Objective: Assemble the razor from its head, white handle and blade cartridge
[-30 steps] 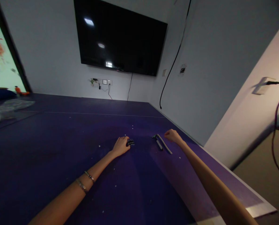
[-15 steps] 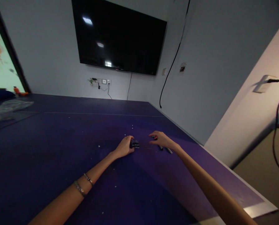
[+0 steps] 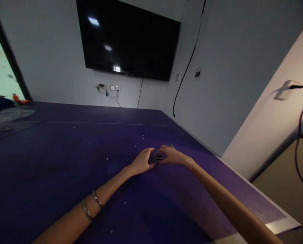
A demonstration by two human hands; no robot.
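Observation:
A small dark boxy object [image 3: 159, 158] with pale stripes lies on the purple tabletop [image 3: 110, 189] between my two hands. My left hand [image 3: 141, 162] curls round its left side, thumb near me and fingers on the far side. From the right, my right hand [image 3: 174, 156] closes its fingers and thumb over the other end. Both hands partly cover the object, so its exact kind does not show. Just behind my right hand, the tip of a slim pen-like thing [image 3: 171, 146] sticks out; the rest is hidden.
Small white specks [image 3: 107, 158] dot the tabletop. Clear plastic wrap [image 3: 11, 115] and an orange item [image 3: 19, 99] are at the far left. A television [image 3: 131, 37] hangs on the wall, with sockets [image 3: 112, 88] below. A black cable [image 3: 189, 64] dangles at the right.
My left hand has moved right along with the dark object. My right hand has come from over the pen-like things to the object's right side and closed on it.

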